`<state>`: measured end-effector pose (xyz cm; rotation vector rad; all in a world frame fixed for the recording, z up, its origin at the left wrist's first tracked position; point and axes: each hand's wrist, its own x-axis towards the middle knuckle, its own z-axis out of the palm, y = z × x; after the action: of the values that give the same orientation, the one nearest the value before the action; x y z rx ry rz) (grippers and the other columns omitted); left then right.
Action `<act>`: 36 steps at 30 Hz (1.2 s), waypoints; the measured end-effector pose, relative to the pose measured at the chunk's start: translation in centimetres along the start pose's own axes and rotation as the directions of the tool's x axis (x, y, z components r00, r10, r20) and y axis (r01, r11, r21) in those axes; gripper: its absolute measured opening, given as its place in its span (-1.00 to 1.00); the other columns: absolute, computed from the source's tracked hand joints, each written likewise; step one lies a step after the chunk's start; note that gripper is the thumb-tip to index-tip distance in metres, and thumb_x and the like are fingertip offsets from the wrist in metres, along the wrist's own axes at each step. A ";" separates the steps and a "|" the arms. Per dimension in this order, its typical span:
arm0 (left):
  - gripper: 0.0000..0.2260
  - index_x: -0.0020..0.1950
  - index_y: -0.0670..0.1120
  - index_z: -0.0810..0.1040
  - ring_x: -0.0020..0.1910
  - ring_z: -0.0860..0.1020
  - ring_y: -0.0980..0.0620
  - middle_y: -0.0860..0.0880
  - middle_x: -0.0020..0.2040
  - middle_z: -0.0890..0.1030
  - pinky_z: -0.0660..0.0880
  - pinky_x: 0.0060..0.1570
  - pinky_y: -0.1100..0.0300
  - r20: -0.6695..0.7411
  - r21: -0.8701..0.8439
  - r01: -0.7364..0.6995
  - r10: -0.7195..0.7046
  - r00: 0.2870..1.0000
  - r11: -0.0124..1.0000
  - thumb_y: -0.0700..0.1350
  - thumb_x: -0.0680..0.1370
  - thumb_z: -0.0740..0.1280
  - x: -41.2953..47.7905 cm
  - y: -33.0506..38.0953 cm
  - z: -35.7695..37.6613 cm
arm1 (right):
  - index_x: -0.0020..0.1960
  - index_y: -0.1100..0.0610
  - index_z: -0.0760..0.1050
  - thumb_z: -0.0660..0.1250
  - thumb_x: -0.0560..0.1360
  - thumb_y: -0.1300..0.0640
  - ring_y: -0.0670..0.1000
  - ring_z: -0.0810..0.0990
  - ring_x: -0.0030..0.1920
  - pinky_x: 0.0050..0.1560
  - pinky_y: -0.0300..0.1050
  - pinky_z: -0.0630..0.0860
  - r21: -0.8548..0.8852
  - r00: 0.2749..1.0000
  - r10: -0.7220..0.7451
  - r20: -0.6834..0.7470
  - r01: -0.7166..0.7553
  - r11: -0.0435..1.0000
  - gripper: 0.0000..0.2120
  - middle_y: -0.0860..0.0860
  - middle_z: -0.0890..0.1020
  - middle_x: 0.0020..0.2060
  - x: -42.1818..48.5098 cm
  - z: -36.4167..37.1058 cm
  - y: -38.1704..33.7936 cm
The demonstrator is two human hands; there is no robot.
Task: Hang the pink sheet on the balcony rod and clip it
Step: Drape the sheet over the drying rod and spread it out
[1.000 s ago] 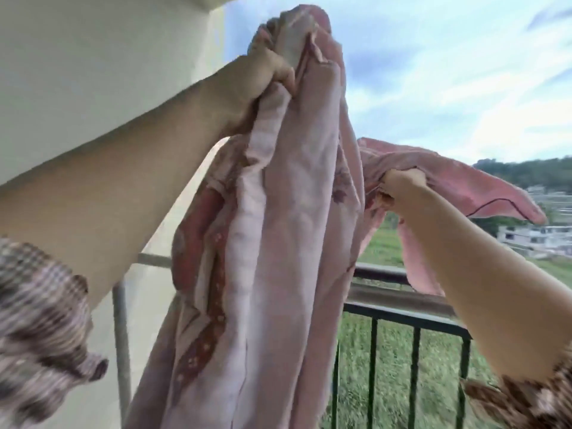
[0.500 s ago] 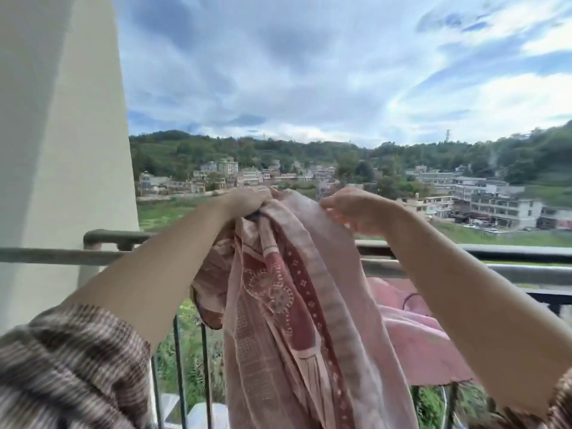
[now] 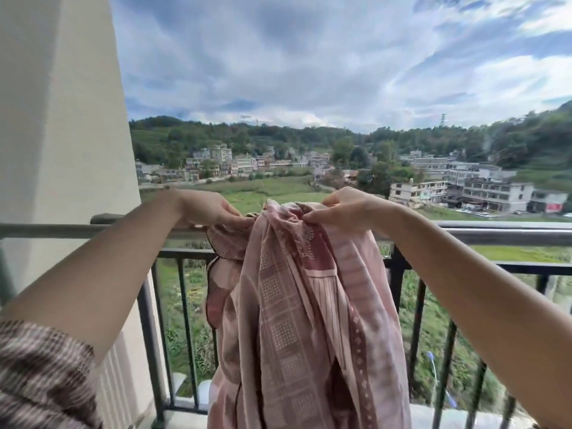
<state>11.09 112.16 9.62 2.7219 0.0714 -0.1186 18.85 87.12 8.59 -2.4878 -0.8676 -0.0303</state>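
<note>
At frame centre, left hand and right hand pinch the bunched sheet, apparently draped over the rod; next, spreading it, then clipping.

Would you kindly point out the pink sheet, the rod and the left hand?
pink sheet (image 3: 297, 320): head view, hanging patterned middle.
rod (image 3: 495, 236): head view, bare stretch at the right.
left hand (image 3: 210, 209): head view, back of the hand.

The pink patterned sheet, lifted high a second ago, now hangs bunched over the grey metal balcony rod; the left hand and right hand have dropped to pinch its top.
</note>
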 end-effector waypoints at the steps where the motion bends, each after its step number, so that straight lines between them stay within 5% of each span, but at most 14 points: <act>1: -0.28 -0.05 0.15 0.69 -0.03 0.63 0.23 0.09 0.01 0.69 0.50 -0.10 0.44 -0.011 -0.077 -0.031 0.030 0.999 0.997 0.53 -0.05 0.38 0.1 -0.5 0.1 | -0.23 0.09 0.54 0.33 0.48 -0.13 -0.08 0.51 -0.31 -0.31 -0.19 0.48 0.036 0.999 -0.011 -0.043 0.012 0.999 -0.71 -0.03 0.60 -0.28 -0.1 0.4 0.1; 4: -0.66 -0.10 0.00 0.72 -0.02 0.64 -0.01 -0.08 -0.06 0.71 0.52 -0.04 0.29 -0.103 -0.202 -0.049 0.028 0.994 0.978 0.16 0.23 0.50 0.5 -1.0 -0.1 | -0.25 0.20 0.55 0.34 0.49 0.00 -0.01 0.50 -0.36 -0.32 -0.14 0.47 0.080 0.979 -0.064 -0.194 0.080 0.994 -0.72 0.06 0.61 -0.33 -0.3 1.6 0.8; 7: -0.85 -0.06 -0.06 0.72 -0.26 0.55 0.07 0.01 -0.24 0.68 0.45 -0.24 0.29 -0.331 -0.028 -0.030 0.019 0.943 0.999 -0.03 0.45 0.44 1.2 0.6 -0.3 | -0.41 0.17 0.45 0.31 0.53 0.04 -0.01 0.34 -0.49 -0.46 -0.18 0.28 0.053 0.921 -0.130 -0.368 0.160 0.986 -0.63 0.04 0.44 -0.50 -0.4 2.7 1.1; 10: -0.85 -0.02 -0.11 0.70 -0.24 0.56 0.01 0.00 -0.14 0.68 0.50 -0.24 0.20 -0.633 0.138 -0.006 0.093 0.768 0.990 -0.10 0.52 0.37 2.5 3.0 -0.6 | -0.48 0.18 0.40 0.32 0.53 0.02 -0.07 0.27 -0.54 -0.51 -0.20 0.21 0.154 0.845 -0.088 -0.528 0.197 0.968 -0.55 -0.03 0.37 -0.58 -0.4 2.6 1.7; 12: -0.87 -0.09 -0.16 0.70 -0.23 0.58 -0.02 -0.09 -0.05 0.70 0.55 -0.09 0.15 -0.760 0.077 -0.020 0.072 0.646 0.997 -0.18 0.52 0.35 3.5 4.2 -1.2 | -0.43 0.26 0.44 0.33 0.52 -0.01 -0.06 0.28 -0.53 -0.50 -0.19 0.19 0.223 0.775 -0.043 -0.631 0.234 0.946 -0.54 -0.03 0.37 -0.58 -0.4 1.6 1.9; 15: -0.79 -0.29 -0.12 0.64 -0.22 0.58 -0.08 -0.19 -0.24 0.64 0.58 0.02 0.05 -0.870 -0.060 -0.022 -0.041 0.492 0.998 -0.27 0.51 0.31 4.8 5.0 -3.1 | -0.25 0.33 0.55 0.33 0.52 -0.03 0.02 0.36 -0.48 -0.48 -0.14 0.27 0.360 0.678 0.044 -0.734 0.333 0.872 -0.59 0.04 0.47 -0.51 -0.2 -0.9 2.1; 18: -0.83 -0.10 -0.22 0.68 -0.07 0.61 -0.23 -0.28 -0.11 0.66 0.55 0.03 -0.01 -0.930 -0.166 0.023 -0.164 0.329 0.986 -0.27 0.49 0.28 6.4 3.3 -4.9 | -0.29 0.15 0.57 0.30 0.53 -0.03 0.05 0.43 -0.41 -0.40 0.01 0.41 0.506 0.609 0.152 -0.778 0.465 0.726 -0.68 -0.06 0.51 -0.53 -1.4 -3.2 2.6; 20: -0.83 -0.01 -0.25 0.63 -0.04 0.60 -0.24 -0.29 -0.02 0.65 0.51 -0.09 0.01 -0.830 -0.224 0.140 -0.265 0.492 0.964 -0.23 0.51 0.29 7.4 1.5 -4.4 | -0.29 0.11 0.55 0.27 0.53 -0.05 0.06 0.46 -0.44 -0.41 0.01 0.46 0.492 0.657 0.084 -0.749 0.467 0.735 -0.69 -0.06 0.52 -0.53 -2.4 -3.5 2.9; 22: -0.86 0.03 -0.29 0.52 -0.01 0.56 -0.29 -0.36 0.06 0.57 0.45 -0.21 0.01 -0.381 -0.229 0.275 -0.346 0.857 0.934 -0.24 0.54 0.27 7.8 0.5 -2.6 | -0.31 0.16 0.57 0.27 0.52 -0.07 0.02 0.48 -0.51 -0.47 -0.12 0.45 0.492 0.792 0.002 -0.611 0.377 0.785 -0.63 -0.01 0.54 -0.53 -2.9 -2.9 3.1; 23: -0.84 0.07 -0.29 0.50 0.11 0.52 -0.35 -0.40 0.17 0.50 0.44 -0.21 0.04 -0.136 -0.174 0.328 -0.353 0.926 0.928 -0.25 0.54 0.26 7.8 0.2 -1.5 | -0.38 0.14 0.54 0.26 0.52 -0.09 -0.04 0.47 -0.56 -0.53 -0.21 0.43 0.472 0.865 -0.005 -0.502 0.279 0.836 -0.59 -0.03 0.53 -0.57 -2.9 -2.4 3.3; 25: -0.86 -0.05 -0.24 0.58 0.12 0.55 -0.26 -0.35 0.18 0.53 0.40 -0.22 0.11 0.064 -0.038 0.328 -0.326 0.943 0.944 -0.19 0.47 0.34 7.1 0.1 0.1 | -0.47 0.15 0.44 0.21 0.55 -0.11 -0.08 0.39 -0.63 -0.59 -0.28 0.34 0.300 0.949 0.025 -0.315 0.075 0.951 -0.49 -0.06 0.44 -0.64 -2.7 -1.4 3.9; 27: -0.80 -0.29 -0.12 0.58 -0.22 0.56 -0.05 -0.16 -0.11 0.62 0.40 -0.26 0.18 0.015 0.046 0.262 -0.263 0.965 0.964 0.01 0.32 0.42 6.2 0.1 1.0 | -0.39 0.21 0.51 0.19 0.57 -0.10 -0.05 0.44 -0.56 -0.49 -0.22 0.41 0.198 0.965 0.079 -0.250 -0.029 0.980 -0.50 -0.03 0.47 -0.59 -2.3 -0.6 4.5; 31: -0.48 -0.01 -0.06 0.63 -0.05 0.59 0.03 0.02 -0.02 0.60 0.47 0.04 0.13 -0.069 -0.008 0.195 -0.196 0.978 0.981 0.36 0.45 0.21 4.2 -0.1 1.0 | -0.44 0.12 0.46 0.23 0.57 -0.05 -0.15 0.41 -0.62 -0.57 -0.35 0.36 0.251 0.957 0.127 -0.261 -0.060 0.966 -0.55 -0.07 0.46 -0.61 -1.8 -0.7 4.6; 36: -0.75 -0.09 0.03 0.66 0.02 0.57 0.00 -0.04 0.05 0.63 0.44 0.21 0.04 -0.140 -0.055 0.077 -0.084 0.987 0.996 0.09 0.58 0.23 2.0 0.4 1.7 | -0.48 0.11 0.36 0.27 0.53 0.03 -0.06 0.32 -0.58 -0.53 -0.29 0.32 -0.014 0.836 0.068 -0.544 -0.090 0.996 -0.57 -0.04 0.38 -0.59 -2.1 -0.3 5.2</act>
<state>13.03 111.16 8.00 2.6745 0.2222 0.0532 20.24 82.31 6.11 -2.3488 -0.5178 -0.6998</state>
